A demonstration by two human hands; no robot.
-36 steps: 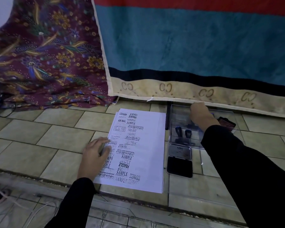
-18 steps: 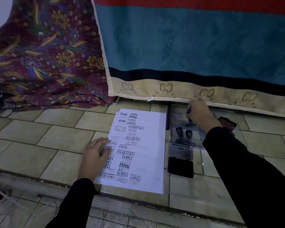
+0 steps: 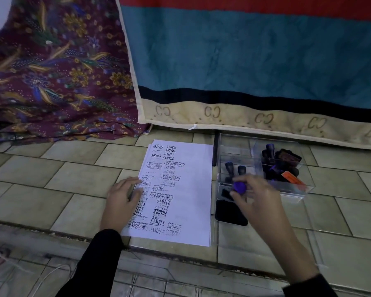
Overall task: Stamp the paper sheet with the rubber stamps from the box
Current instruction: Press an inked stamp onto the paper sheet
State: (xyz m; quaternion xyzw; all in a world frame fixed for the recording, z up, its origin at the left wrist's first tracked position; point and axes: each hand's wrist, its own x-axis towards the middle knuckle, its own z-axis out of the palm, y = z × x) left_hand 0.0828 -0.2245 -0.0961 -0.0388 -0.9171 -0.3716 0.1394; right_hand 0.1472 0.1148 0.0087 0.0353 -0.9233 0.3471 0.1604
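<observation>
Stamp, purple-handled, pinched in right hand over ink pad, just right of paper sheet; left hand flat on sheet's left edge. Risk: crowded left columns invite overprinting; uneven inking would print faint.

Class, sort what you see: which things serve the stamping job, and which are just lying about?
Job: paper, stamp in right hand, left hand pressing the paper, ink pad, box.
Lying about: floral cloth, striped blanket.
</observation>
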